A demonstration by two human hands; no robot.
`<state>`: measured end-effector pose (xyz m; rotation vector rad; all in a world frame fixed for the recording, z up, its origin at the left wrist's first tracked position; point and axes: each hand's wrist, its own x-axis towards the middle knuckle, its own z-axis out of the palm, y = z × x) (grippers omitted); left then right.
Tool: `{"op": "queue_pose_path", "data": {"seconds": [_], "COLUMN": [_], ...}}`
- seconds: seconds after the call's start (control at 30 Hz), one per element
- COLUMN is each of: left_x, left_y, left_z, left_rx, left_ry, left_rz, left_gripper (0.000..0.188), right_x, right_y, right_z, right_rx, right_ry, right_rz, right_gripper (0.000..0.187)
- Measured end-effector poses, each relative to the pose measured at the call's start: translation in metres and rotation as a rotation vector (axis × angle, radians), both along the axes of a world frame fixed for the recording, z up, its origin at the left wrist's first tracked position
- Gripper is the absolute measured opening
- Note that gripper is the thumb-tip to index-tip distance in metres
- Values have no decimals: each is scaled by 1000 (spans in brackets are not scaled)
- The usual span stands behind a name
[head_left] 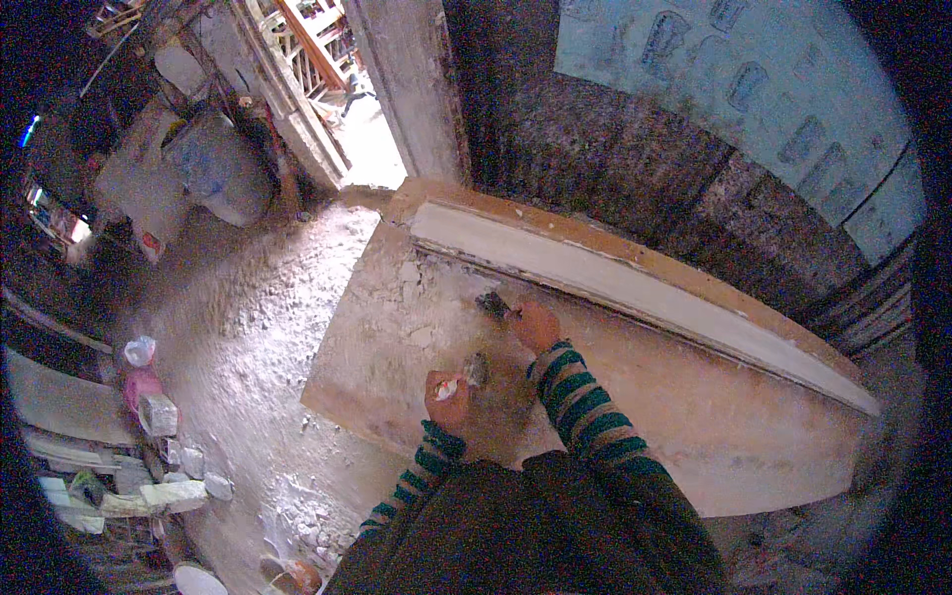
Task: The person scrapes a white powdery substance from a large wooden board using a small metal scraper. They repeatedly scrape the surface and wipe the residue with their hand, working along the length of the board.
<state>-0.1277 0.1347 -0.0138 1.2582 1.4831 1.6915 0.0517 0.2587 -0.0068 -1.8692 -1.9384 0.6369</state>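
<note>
My right hand point(536, 326) is closed around a scraper point(492, 303) with a dark, flat end pointing left. It is over the board, close to a long white plaster moulding point(595, 281). Nearer to me, my left hand point(446, 402) is closed on a second scraper-like tool. White shows at the fist, and a greyish blade point(476, 370) sticks out to the right. Beneath both hands lies a wide brownish board point(694, 426), dusted with white. Dried plaster crumbs point(412, 283) lie on its far left part. My fingers hide both handles in part.
A wooden strip point(674, 260) edges the moulding's far side. Left of the board, the floor point(268, 317) is strewn with pale debris. A large grey tub point(220, 169) stands by the bright doorway point(375, 139). Blocks and containers point(159, 414) crowd the left. A light blue panel point(754, 89) covers the far-right wall.
</note>
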Motion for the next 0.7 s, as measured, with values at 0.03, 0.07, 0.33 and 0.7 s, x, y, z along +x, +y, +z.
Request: {"op": "queue_pose_path", "data": {"seconds": [0.03,0.07,0.33,0.7], "left_x": [-1,-3,0,-1], "left_y": [0,-1,0,6], "left_z": [6,12,-9,-5], "left_rx": [28,54,-17,-28], "left_ry": [40,82,40,48], "left_rz": [-20,-31,-22,-94], "left_gripper": [13,13,12,11], "right_x": [7,14,125,52], "right_y": [-1,-2,-91,-27], "right_z": [4,11,36,2], "right_rx": [-27,-56,-65,-53], "right_ry": [23,47,-149,61], "right_rz": [13,34,-273,30], "right_gripper": [32,32,32,29]}}
